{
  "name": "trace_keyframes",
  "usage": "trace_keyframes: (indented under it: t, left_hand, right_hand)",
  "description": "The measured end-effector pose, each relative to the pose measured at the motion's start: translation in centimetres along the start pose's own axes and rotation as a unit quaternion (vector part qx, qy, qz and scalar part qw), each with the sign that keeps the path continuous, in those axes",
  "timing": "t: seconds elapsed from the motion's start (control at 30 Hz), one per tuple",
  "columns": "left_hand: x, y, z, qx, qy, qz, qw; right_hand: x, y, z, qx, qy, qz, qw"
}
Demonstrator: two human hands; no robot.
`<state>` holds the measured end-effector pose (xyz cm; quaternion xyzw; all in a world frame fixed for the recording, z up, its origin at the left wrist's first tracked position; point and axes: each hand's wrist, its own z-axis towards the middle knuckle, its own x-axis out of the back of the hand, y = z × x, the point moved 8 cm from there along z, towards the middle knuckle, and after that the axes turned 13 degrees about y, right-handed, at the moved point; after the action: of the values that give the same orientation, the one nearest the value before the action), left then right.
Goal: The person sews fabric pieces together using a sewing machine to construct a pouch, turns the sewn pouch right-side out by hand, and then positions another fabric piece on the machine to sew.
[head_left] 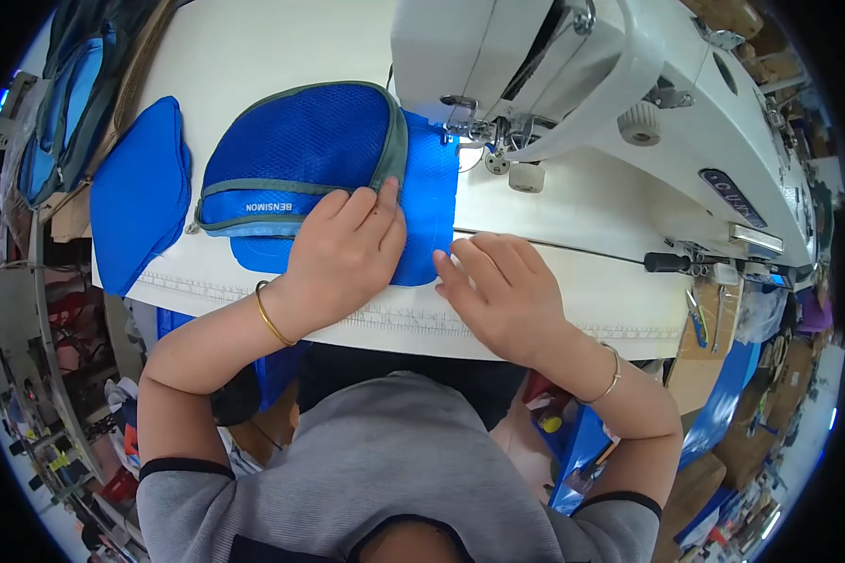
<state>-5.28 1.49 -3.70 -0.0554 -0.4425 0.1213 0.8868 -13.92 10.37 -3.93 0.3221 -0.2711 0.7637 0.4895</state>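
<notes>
A blue mesh pouch with grey-green binding and the word "BENSIMON" lies on the white sewing table, over a bright blue fabric panel. My left hand presses on the pouch's lower right part, its fingers bent and the index finger on the binding. Beside the panel's lower right edge rests my right hand, fingers apart and slightly bent, with nothing visible in it. The thumb tip is close to that edge; whether it touches cannot be made out. The panel's far edge reaches the needle area of the sewing machine.
The white sewing machine stands over the table's right side. Blue cut pieces lie at the left, near a dark bag. A printed ruler strip runs along the front edge. A black-handled tool and small tools are at the right.
</notes>
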Motion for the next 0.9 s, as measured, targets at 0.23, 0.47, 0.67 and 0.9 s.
trace_keyframes:
  t: [0.23,0.47,0.67,0.9]
  left_hand:
    - [0.2,1.0,0.6,0.051,-0.017,-0.044,0.998]
    - [0.2,1.6,0.9,0.090,0.004,-0.058,0.994]
    - [0.2,2.2,0.8,0.085,0.031,-0.048,0.995]
    - [0.0,2.0,0.8,0.106,0.032,-0.052,0.993]
  right_hand:
    - [-0.2,-0.2,-0.7,-0.017,0.002,0.046,0.999]
    - [0.1,-0.6,-1.1,0.001,0.033,0.070,0.997]
    - [0.1,-0.4,-1.1,-0.002,0.043,0.082,0.996]
    - [0.1,-0.3,-1.2,-0.006,0.037,0.089,0.995]
